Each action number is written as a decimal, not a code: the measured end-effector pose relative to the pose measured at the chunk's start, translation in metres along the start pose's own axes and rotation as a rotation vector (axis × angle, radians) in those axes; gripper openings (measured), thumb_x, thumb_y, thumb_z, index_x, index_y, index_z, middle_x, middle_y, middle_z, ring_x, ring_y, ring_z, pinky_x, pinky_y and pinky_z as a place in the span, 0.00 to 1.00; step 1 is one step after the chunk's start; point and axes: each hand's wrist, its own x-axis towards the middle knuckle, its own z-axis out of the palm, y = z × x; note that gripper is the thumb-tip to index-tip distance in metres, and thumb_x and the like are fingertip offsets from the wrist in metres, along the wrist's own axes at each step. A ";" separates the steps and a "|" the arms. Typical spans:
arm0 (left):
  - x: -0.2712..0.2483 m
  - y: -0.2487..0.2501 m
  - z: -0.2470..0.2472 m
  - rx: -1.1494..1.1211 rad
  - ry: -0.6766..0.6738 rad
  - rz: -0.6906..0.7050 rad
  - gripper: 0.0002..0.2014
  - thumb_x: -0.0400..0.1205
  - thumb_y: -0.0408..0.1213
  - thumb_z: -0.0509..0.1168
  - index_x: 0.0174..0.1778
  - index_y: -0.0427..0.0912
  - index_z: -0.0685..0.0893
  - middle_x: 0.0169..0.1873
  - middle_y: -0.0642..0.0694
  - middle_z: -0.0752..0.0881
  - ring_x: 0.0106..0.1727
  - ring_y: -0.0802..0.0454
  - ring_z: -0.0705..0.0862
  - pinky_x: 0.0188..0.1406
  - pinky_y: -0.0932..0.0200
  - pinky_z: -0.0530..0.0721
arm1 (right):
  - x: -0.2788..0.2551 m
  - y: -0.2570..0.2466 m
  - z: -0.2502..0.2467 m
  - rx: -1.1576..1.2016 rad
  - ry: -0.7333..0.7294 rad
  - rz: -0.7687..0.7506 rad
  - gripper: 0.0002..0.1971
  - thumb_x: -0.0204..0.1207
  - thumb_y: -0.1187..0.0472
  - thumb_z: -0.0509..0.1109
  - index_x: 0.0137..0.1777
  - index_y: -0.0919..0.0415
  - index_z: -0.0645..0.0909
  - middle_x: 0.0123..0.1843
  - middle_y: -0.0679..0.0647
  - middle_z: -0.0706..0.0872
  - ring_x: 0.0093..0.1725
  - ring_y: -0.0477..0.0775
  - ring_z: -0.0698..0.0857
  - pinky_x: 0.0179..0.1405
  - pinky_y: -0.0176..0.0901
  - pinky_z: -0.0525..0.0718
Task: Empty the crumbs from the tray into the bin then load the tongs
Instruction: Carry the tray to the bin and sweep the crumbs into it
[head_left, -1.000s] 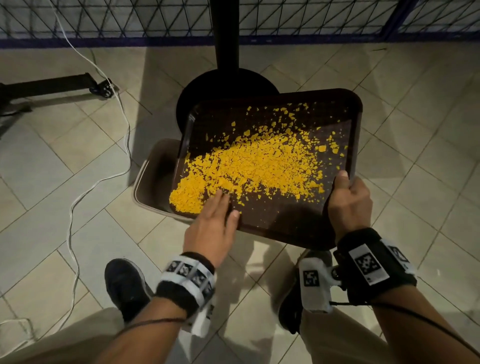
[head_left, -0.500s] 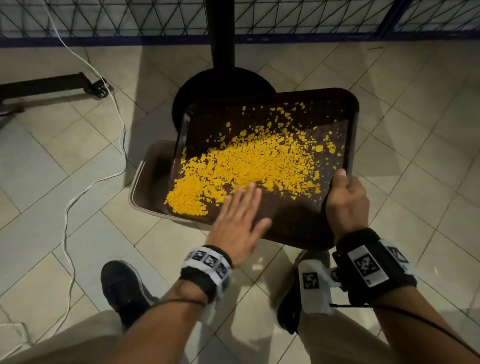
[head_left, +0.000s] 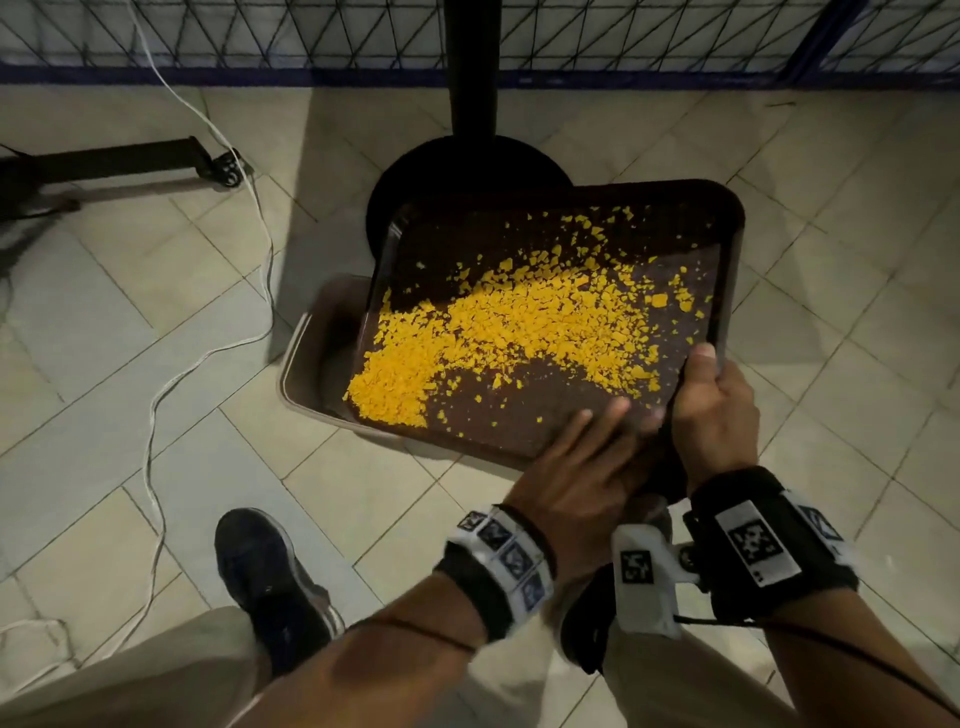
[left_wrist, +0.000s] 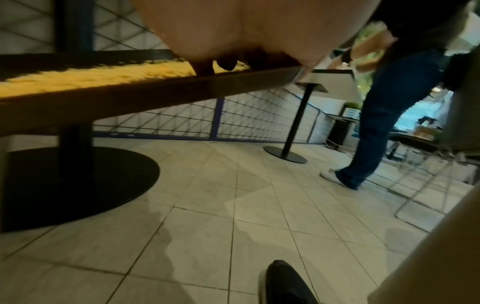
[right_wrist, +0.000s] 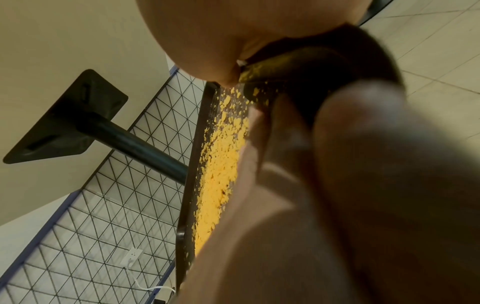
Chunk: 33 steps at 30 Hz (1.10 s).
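Our right hand (head_left: 714, 415) gripped the tray (head_left: 727, 218) by its near corner, tilted over the bin (head_left: 306, 364); our left hand (head_left: 582, 473) lay flat, fingers straight, on it beside the crumbs (head_left: 509, 332).

No legible text; only coded square markers on wristbands (head_left: 756, 540).

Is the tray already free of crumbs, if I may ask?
No, a broad band of yellow crumbs lies across the tray.
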 end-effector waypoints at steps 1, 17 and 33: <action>0.007 0.000 0.000 0.049 -0.046 0.040 0.32 0.84 0.53 0.53 0.84 0.46 0.62 0.86 0.42 0.57 0.86 0.37 0.47 0.83 0.38 0.53 | 0.000 -0.001 -0.001 -0.003 0.001 0.000 0.22 0.88 0.48 0.51 0.58 0.66 0.78 0.47 0.57 0.79 0.46 0.59 0.76 0.46 0.42 0.68; -0.046 -0.083 -0.014 -0.185 0.013 -0.609 0.36 0.85 0.64 0.33 0.85 0.49 0.36 0.84 0.51 0.32 0.84 0.54 0.30 0.85 0.50 0.38 | 0.000 -0.005 -0.003 0.037 -0.003 -0.023 0.20 0.88 0.50 0.51 0.61 0.65 0.77 0.48 0.55 0.79 0.48 0.57 0.76 0.43 0.39 0.66; 0.022 -0.054 -0.018 -0.011 -0.094 -0.320 0.37 0.86 0.63 0.35 0.84 0.46 0.32 0.84 0.47 0.31 0.84 0.50 0.30 0.85 0.44 0.39 | -0.001 -0.006 -0.002 0.065 0.032 -0.016 0.22 0.88 0.48 0.49 0.59 0.65 0.79 0.48 0.53 0.79 0.39 0.49 0.76 0.27 0.17 0.69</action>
